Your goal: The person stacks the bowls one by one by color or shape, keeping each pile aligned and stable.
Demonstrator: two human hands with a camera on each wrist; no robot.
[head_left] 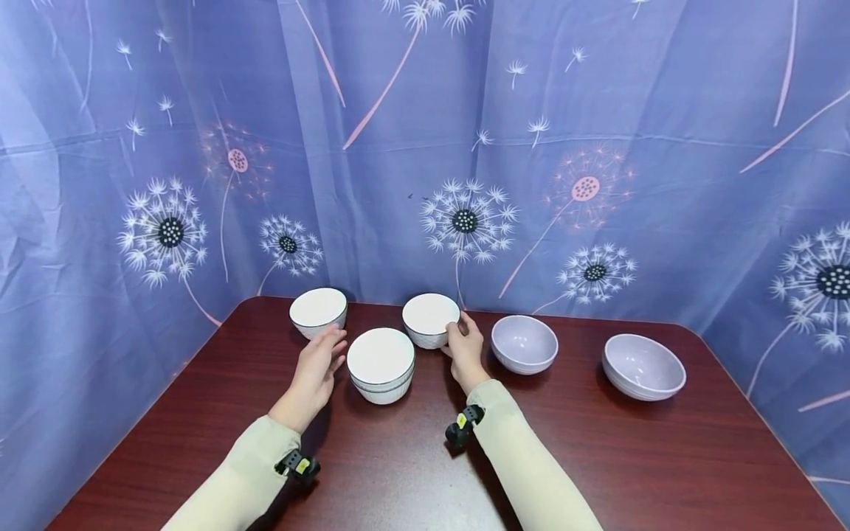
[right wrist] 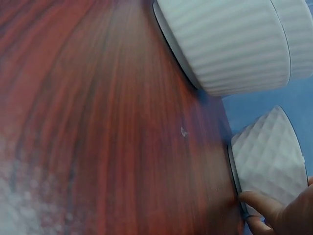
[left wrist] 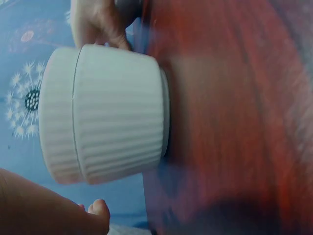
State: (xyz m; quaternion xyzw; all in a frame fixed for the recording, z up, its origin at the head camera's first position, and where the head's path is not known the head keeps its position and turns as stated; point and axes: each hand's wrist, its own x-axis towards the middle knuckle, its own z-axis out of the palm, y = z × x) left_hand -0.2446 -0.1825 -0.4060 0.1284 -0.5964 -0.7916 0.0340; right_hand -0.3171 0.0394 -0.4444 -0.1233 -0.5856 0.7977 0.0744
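Two nested white bowls (head_left: 381, 366) stand mid-table; their ribbed sides show in the left wrist view. Behind them to the right is a white bowl (head_left: 430, 321) with a diamond-patterned wall. My right hand (head_left: 467, 349) pinches that bowl's right side, its thumb low on the wall near the base in the right wrist view. My left hand (head_left: 314, 376) is held just left of the nested bowls, fingers extended and holding nothing. Beyond its fingertips sits another white bowl (head_left: 318, 311) at the back left; whether the fingers touch it I cannot tell.
Two pale lilac bowls, a nearer-centre one (head_left: 524, 344) and a far-right one (head_left: 643, 366), stand to the right of my right hand. The dark red wooden table (head_left: 372, 472) ends at the back against a blue dandelion-print curtain (head_left: 398, 184).
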